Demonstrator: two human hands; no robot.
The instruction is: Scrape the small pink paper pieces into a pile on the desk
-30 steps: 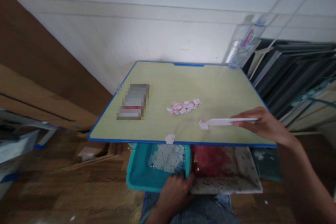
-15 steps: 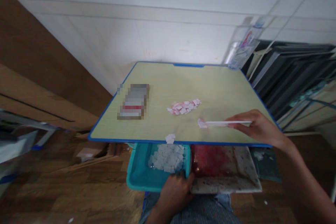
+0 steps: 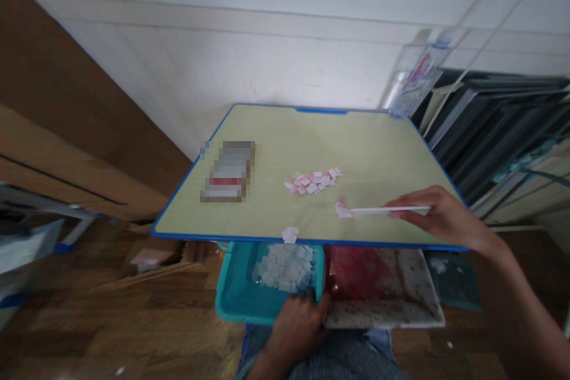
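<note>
My right hand (image 3: 439,214) pinches a thin white stick (image 3: 383,210) held level above the right front of the table. The stick's left tip touches a small piece of white and pinkish paper (image 3: 342,209) on the tabletop. My left hand (image 3: 299,325) is low in front, its fingers curled over the rim of a teal basin (image 3: 236,307); the fingertips are partly hidden. Many small white squares (image 3: 285,267) lie in the basin. A pile of pink-tinged paper squares (image 3: 314,181) rests mid-table, and a few white squares (image 3: 290,234) sit at its front edge.
A stained tray (image 3: 387,314) with a red patch stands right of the basin. The blue-edged table (image 3: 356,142) holds a blurred-out flat object (image 3: 229,171) at left and a clear bottle (image 3: 414,83) at the back right corner. Dark panels (image 3: 503,113) lean at the right.
The view has shifted very slightly. Both hands, the stick and the paper pieces stay nearly where they were.
</note>
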